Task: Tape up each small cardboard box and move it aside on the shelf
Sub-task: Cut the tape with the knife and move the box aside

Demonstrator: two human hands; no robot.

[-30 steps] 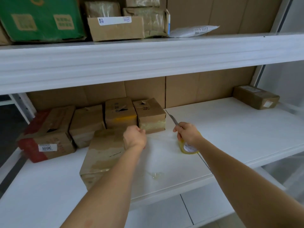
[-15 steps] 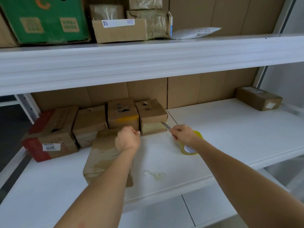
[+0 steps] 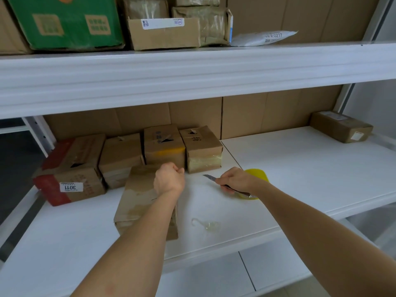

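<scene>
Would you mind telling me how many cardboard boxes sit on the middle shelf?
6: four in a back row at left, one in front under the left hand, one at far right. Others may be hidden.

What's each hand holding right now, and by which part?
Right hand grips a knife by its handle, blade pointing left. Left hand is fisted over the box; any hold cannot be told.

- Left hand (image 3: 169,181): curled into a fist, knuckles up, forearm reaching forward from lower left.
- Right hand (image 3: 236,180): fingers pinching a knife (image 3: 216,180), blade pointing left; forearm extended from lower right.
</scene>
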